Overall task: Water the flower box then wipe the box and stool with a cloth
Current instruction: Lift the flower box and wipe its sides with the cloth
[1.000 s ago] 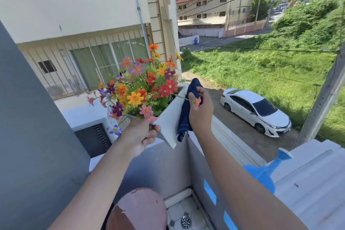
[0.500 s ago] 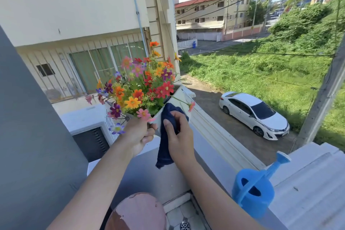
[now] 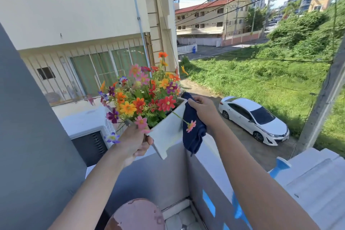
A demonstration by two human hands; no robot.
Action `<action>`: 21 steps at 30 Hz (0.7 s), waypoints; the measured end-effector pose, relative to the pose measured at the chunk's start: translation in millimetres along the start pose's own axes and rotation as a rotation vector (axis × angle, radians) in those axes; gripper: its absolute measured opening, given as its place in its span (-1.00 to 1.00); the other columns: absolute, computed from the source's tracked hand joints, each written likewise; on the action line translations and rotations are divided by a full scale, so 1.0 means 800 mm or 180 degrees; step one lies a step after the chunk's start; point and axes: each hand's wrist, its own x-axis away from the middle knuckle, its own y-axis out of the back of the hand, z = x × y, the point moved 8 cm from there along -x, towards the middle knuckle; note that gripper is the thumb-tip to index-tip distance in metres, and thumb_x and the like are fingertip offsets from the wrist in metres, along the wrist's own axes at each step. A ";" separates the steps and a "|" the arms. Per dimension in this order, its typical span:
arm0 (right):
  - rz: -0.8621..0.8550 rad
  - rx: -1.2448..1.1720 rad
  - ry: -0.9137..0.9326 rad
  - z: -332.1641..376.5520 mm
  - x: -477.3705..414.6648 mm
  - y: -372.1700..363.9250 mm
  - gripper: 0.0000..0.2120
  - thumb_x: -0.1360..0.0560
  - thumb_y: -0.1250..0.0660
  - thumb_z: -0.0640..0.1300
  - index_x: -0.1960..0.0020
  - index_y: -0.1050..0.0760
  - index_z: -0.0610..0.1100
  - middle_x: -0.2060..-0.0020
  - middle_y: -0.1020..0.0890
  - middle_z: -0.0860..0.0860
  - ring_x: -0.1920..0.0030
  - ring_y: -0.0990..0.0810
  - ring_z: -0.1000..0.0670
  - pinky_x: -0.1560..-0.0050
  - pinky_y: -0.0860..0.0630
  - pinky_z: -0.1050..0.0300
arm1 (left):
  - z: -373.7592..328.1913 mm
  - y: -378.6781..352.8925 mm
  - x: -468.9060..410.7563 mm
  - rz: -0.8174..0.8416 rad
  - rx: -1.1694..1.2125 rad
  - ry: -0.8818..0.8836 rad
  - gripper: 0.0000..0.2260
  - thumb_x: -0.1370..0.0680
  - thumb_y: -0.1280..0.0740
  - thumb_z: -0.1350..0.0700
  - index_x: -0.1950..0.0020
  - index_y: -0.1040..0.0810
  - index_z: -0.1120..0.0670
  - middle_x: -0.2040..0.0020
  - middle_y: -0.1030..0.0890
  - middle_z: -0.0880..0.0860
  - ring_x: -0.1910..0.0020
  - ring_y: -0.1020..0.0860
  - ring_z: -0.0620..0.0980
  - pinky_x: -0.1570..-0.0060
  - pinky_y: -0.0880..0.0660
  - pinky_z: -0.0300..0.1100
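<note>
Holding the lot above a balcony corner, two bare hands were recorded as follows.

Item 1: left hand [image 3: 134, 141]. Grip closed around the near lower corner of the flower box [image 3: 169, 132], thumb across the front face, fingers wrapped beneath. Forearm ran down toward the lower left.

Item 2: flower box. White, tapered, tilted so its open top leaned away from the left grip and up toward the right. It was lifted clear of the grey balcony wall [image 3: 158, 179]; its lowest corner hung just above the wall's top edge. Artificial-looking flowers [image 3: 143, 97] in red, orange, yellow, pink and purple filled it and spilled over the left grip; one pink bloom on a thin stem hung across the cloth.

Item 3: right hand [image 3: 202, 109]. Grip closed on the cloth [image 3: 194, 132], fingers pinching its upper part at the far top rim of the box, opposite the left grip.

Item 4: cloth. Dark blue, pressed against the box's side face under the right grip, its loose end hanging down below that grip to about the wall's top.

Item 5: stool [image 3: 136, 214]. Round reddish-brown seat with chipped finish, on the balcony floor well below both grips.

Item 6: watering can [image 3: 280, 166]. Blue, mostly hidden behind the right forearm; only its spout showed, below and to the right of the right grip.

Item 7: white car [image 3: 253, 119]. Parked in the lane beyond the right grip.
</note>
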 end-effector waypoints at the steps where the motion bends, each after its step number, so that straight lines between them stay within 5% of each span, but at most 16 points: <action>1: 0.0112 -0.0027 -0.0152 -0.003 0.002 0.000 -0.79 -0.63 -0.32 -0.10 -0.16 -0.59 -0.21 0.05 -0.66 -0.26 0.25 -0.63 -0.12 0.30 -0.57 0.09 | -0.002 0.002 0.001 -0.0011 -0.0067 -0.0013 -0.74 -0.66 -0.07 0.20 0.23 -0.29 0.13 0.43 -0.40 0.12 0.69 -0.16 -0.16 0.71 -0.03 -0.39; 5: 0.0383 0.0109 -0.0434 -0.008 0.010 -0.003 -0.77 -0.61 -0.33 0.03 -0.17 -0.63 -0.06 0.04 -0.70 -0.16 0.15 -0.68 -0.08 0.16 -0.62 0.05 | -0.008 0.016 -0.003 -0.0031 -0.0424 0.0055 -0.77 -0.63 -0.08 0.21 0.23 -0.29 0.09 0.43 -0.39 0.12 0.69 -0.13 -0.14 0.66 -0.02 -0.40; 9: 0.0693 -0.0113 -0.0936 -0.016 0.017 -0.009 -0.51 -0.41 -0.49 0.15 -0.17 -0.57 -0.17 0.12 -0.66 -0.19 0.17 -0.67 -0.15 0.19 -0.59 0.05 | -0.014 0.031 -0.012 0.0056 -0.0727 -0.0094 -0.76 -0.61 -0.09 0.17 0.26 -0.28 0.12 0.49 -0.39 0.07 0.63 -0.10 -0.11 0.57 -0.01 -0.38; 13: 0.0906 0.0409 -0.0780 -0.007 0.023 -0.016 -0.53 -0.40 -0.54 0.14 -0.17 -0.55 -0.09 -0.09 -0.66 -0.09 -0.06 -0.65 -0.06 -0.02 -0.61 0.03 | -0.023 0.043 -0.010 0.0141 -0.0901 -0.0354 -0.81 -0.59 -0.11 0.19 0.23 -0.26 0.12 0.50 -0.36 0.07 0.58 -0.06 -0.08 0.55 -0.01 -0.34; 17: 0.0673 0.0332 -0.0729 -0.003 0.023 -0.015 -0.72 -0.42 -0.48 -0.08 0.01 -0.54 -0.24 0.18 -0.57 -0.10 0.21 -0.58 -0.08 0.20 -0.48 0.06 | -0.033 0.049 -0.015 0.0134 -0.0994 -0.0507 -0.79 -0.61 -0.11 0.16 0.23 -0.24 0.12 0.51 -0.37 0.06 0.56 -0.06 -0.05 0.51 -0.02 -0.30; 21: -0.0076 0.0419 -0.0172 0.000 0.020 -0.013 -0.84 -0.29 -0.41 -0.11 0.20 -0.46 -0.11 0.32 -0.40 -0.09 0.30 -0.40 -0.02 0.23 -0.28 0.06 | -0.025 0.061 -0.033 -0.0509 -0.0645 -0.0447 -0.77 -0.62 -0.16 0.04 0.10 -0.28 0.18 0.45 -0.41 0.18 0.60 -0.11 -0.04 0.54 -0.06 -0.37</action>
